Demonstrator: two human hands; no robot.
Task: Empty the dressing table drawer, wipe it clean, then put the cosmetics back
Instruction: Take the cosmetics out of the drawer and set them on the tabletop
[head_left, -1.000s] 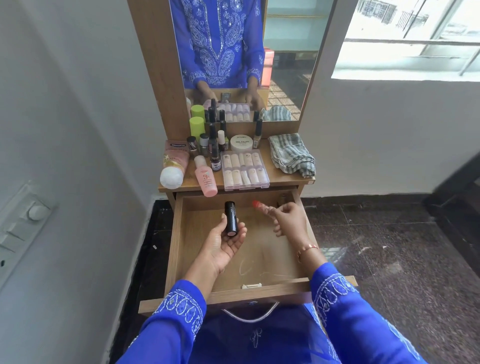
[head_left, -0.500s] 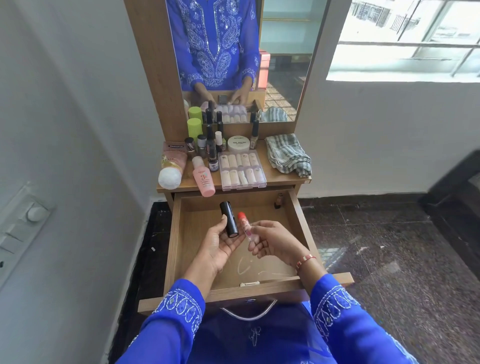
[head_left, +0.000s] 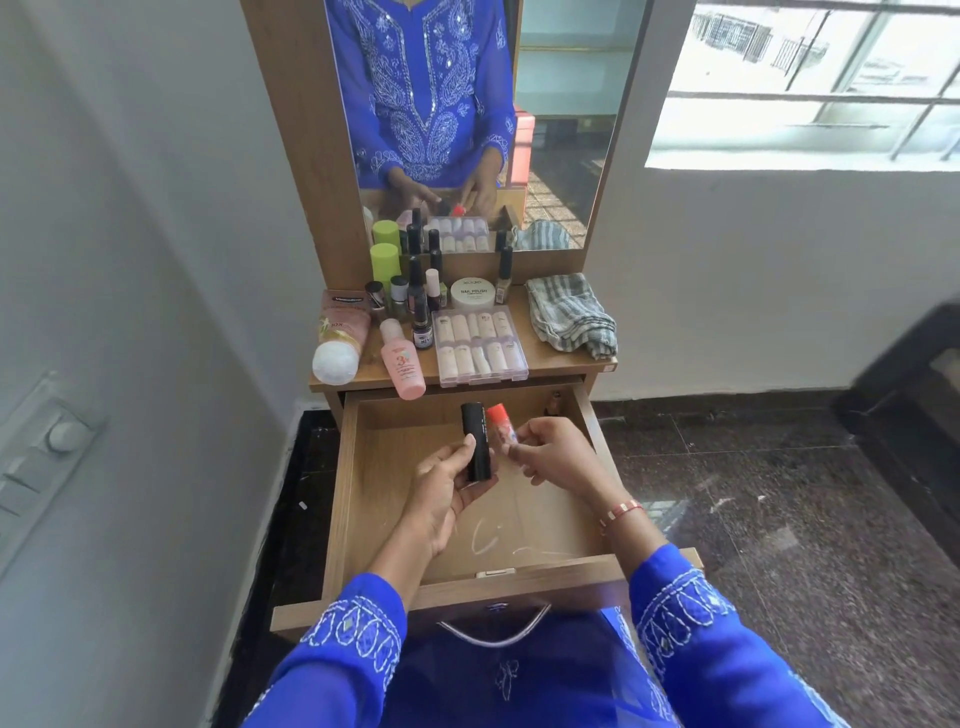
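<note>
Right hand (head_left: 558, 457) brings red-capped tube (head_left: 501, 423) beside black tube (head_left: 477, 441) gripped by left hand (head_left: 441, 499); fingers clamped; advise lifting both clear of drawer (head_left: 348, 493) together.

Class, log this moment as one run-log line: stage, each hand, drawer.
stage: emptying | left hand: holds black tube | right hand: holds red-capped tube | drawer: open, small bottle in back right corner
</note>
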